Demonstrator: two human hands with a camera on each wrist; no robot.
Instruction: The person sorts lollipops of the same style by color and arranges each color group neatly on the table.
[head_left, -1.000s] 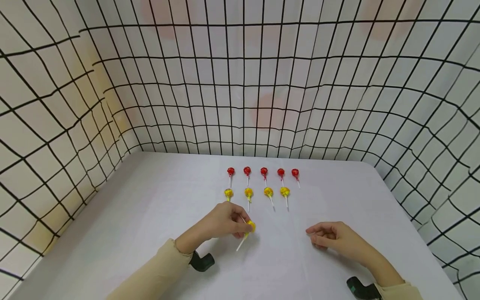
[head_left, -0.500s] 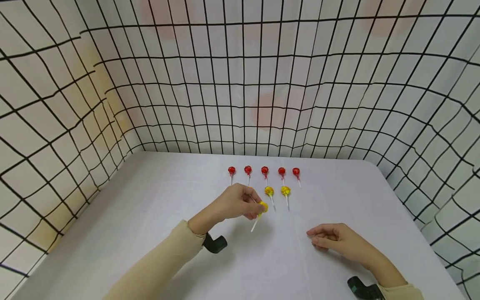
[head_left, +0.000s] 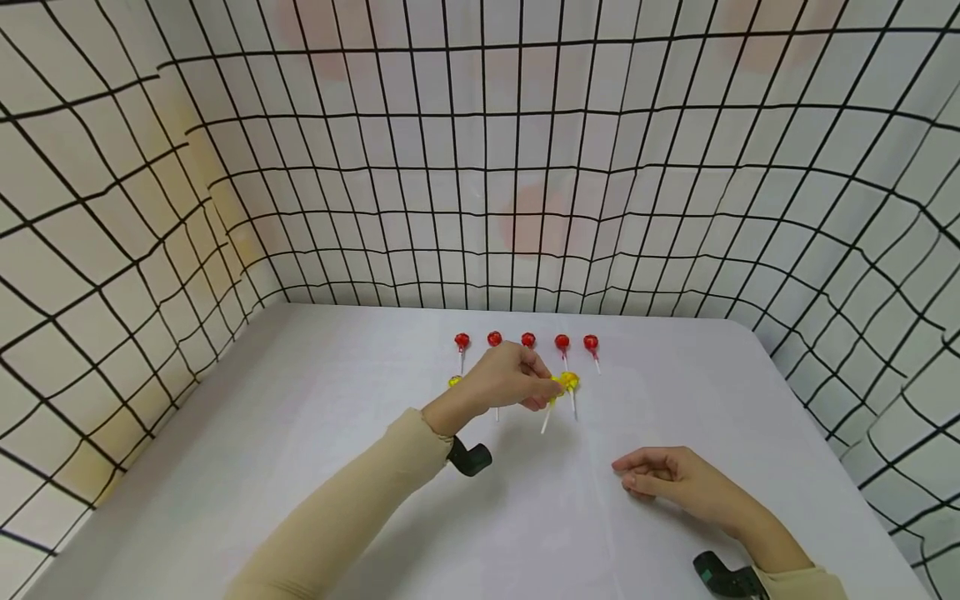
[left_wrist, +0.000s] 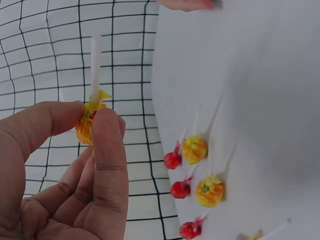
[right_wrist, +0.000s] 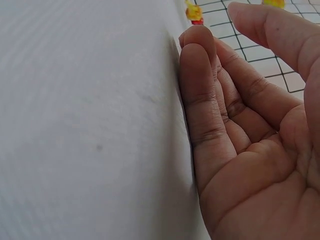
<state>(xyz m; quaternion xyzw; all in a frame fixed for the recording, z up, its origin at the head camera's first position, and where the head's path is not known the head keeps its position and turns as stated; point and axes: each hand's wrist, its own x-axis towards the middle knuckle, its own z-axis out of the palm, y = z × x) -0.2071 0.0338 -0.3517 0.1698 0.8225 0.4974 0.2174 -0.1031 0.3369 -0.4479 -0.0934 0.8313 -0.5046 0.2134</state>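
Observation:
My left hand pinches a yellow lollipop by its wrapped head between thumb and fingers. The white stick points down toward me in the head view. Held above the table, it is beside the rightmost yellow lollipop of the front row. That row's other yellow lollipops are partly or wholly hidden behind the hand in the head view; one yellow lollipop shows in the left wrist view. My right hand rests on the table at the right, fingers loosely curled, holding nothing.
Behind the yellow row lies a row of several red lollipops on the white table. A white wall with a black grid encloses the back and sides. Dark wrist devices sit at both cuffs.
My left hand has carried the yellow lollipop forward and to the right, from near the table's middle to the right end of the yellow row. The right hand has stayed in place.

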